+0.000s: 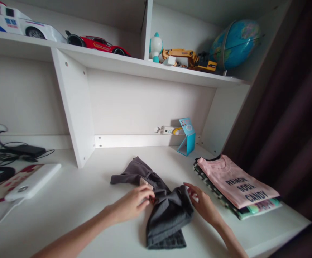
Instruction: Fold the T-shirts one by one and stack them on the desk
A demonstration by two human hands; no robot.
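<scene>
The white shelf unit [75, 100] takes up the most space, its lowest board running above my work and its uprights coming down on both sides. Under it the white desk [91, 193] spreads out; its near edge slants up at lower right, towards the dark curtain [287, 107]. The stack of folded shirts [238, 179], pink one on top, lies close to that edge, so on my right there is just a narrow strip of desk. On my left I have a wider stretch, as far as the white oblong device [33, 181] with its cable. The dark grey garment [166, 215] lies bunched in the middle in front of me, apart from the stack. My right hand [201, 202] touches its right edge, fingers bent; whether they grip, I can't tell. My left hand [137, 202] is at its inner left side, fingers curled in; I can't tell if they're closed on cloth. Behind, near the back panel, stands a blue folding box [190, 143], just beside the power strip [168, 130].
</scene>
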